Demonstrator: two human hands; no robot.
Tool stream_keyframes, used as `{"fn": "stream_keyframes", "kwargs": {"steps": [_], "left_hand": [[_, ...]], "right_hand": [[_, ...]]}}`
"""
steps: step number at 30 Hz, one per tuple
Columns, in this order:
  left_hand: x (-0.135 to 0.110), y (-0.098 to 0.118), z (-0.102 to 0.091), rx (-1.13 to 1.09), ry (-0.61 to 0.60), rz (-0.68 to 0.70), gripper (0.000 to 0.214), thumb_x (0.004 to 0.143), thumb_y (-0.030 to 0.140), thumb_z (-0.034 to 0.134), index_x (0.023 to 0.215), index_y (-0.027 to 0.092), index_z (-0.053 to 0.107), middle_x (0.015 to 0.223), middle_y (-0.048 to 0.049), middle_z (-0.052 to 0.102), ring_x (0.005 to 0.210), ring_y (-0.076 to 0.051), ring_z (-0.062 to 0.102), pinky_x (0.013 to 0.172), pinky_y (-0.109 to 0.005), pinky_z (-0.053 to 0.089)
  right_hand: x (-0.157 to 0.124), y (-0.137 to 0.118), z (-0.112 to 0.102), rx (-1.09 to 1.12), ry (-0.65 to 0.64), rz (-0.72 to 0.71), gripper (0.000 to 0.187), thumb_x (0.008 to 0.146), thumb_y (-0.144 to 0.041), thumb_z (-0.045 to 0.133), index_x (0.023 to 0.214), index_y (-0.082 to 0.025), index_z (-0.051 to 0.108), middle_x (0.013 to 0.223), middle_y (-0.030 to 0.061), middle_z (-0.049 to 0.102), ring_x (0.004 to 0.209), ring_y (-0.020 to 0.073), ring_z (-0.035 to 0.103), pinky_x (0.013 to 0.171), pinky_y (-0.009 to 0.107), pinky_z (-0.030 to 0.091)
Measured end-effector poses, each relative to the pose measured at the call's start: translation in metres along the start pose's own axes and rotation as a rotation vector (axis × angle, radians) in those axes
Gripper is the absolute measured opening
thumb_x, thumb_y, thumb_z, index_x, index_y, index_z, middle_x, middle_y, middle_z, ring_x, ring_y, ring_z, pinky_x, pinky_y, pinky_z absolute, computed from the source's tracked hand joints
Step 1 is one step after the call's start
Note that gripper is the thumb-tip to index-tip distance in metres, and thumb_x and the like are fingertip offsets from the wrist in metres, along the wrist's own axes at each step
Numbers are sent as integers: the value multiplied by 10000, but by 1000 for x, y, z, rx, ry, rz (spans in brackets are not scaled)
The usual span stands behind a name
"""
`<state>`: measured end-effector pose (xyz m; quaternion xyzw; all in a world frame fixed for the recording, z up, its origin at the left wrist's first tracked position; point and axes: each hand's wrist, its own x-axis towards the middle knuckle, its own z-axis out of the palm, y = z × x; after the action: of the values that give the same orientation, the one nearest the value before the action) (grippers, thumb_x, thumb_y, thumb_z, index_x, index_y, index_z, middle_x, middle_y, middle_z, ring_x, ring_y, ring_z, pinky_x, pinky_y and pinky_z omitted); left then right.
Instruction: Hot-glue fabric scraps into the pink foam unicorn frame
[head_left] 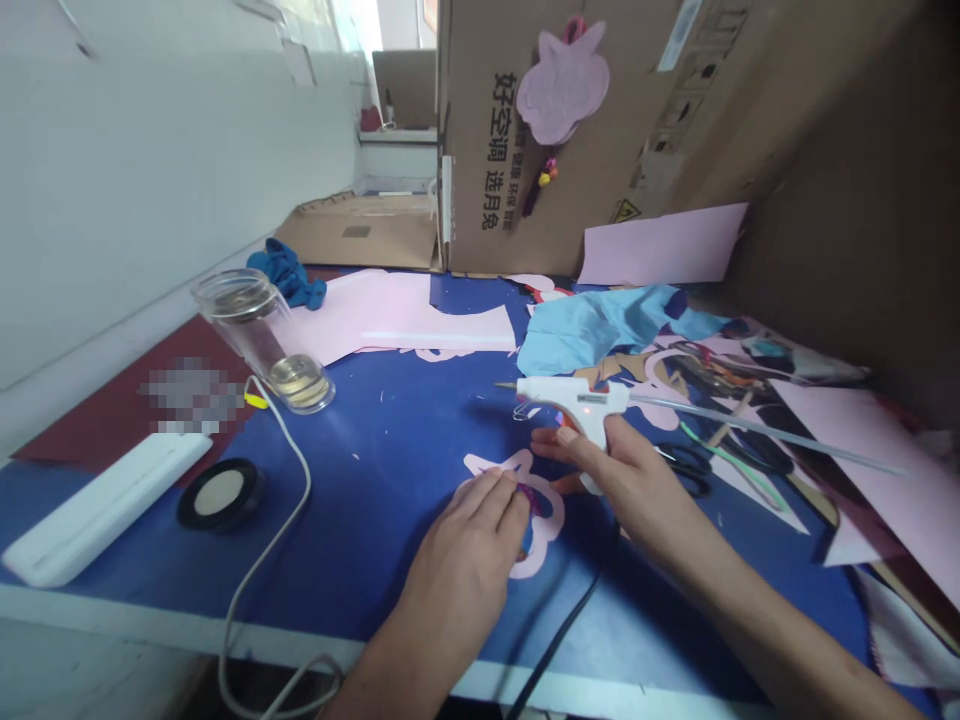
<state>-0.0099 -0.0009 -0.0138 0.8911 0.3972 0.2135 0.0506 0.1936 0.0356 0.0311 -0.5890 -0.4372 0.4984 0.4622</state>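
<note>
Across a blue table (pixel 390 480), beside a cardboard box (pixel 510 130), the right hand (pixel 637 480) grips a white glue gun (pixel 570 400) above a pink paper cutout (pixel 541 562), which the open left hand (pixel 465 560) presses flat.

White glue gun (pixel 577 402); pink paper cutout (pixel 517 462)

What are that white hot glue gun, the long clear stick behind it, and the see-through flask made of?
The hot glue gun looks like smooth, white moulded plastic, judging by its even colour and rounded shell. The glue stick seems to be translucent, faintly glossy hot-melt glue. The flask is probably glass, given its clarity and bright reflections, though clear plastic remains possible.
</note>
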Motion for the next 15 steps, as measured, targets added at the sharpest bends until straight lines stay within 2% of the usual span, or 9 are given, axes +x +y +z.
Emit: {"fn": "stream_keyframes", "kwargs": {"steps": [5, 10, 15], "left_hand": [[0, 0, 1, 10, 8, 9, 476, 936, -17, 480, 1360, 82, 671, 1478, -151, 690, 1405, -324, 631, 1174, -493, 563], [0, 0, 3, 24, 19, 15, 464, 931, -26, 480, 1330, 86, 687, 1442, -155, 713, 1376, -319, 655, 1145, -478, 588], [0, -2, 4, 42, 11, 21, 475, 930, -13, 484, 1353, 92, 673, 1467, -155, 698, 1391, -324, 645, 1153, -488, 582]], "right_hand": [[1, -1, 8, -14, -87, 58, 234, 913, -433, 771, 993, -237, 673, 1146, 128, 807, 1085, 344, 797, 739, 431, 699], [7, 3, 6, 19, -29, 22, 227, 912, -424, 767, 1012, -249, 663, 1154, 122, 799, 1166, 351, 765, 748, 437, 698], [7, 2, 9, 13, -74, 45, 220, 914, -423, 765, 988, -236, 676, 1173, 130, 799, 1125, 341, 781, 791, 451, 694]]}}
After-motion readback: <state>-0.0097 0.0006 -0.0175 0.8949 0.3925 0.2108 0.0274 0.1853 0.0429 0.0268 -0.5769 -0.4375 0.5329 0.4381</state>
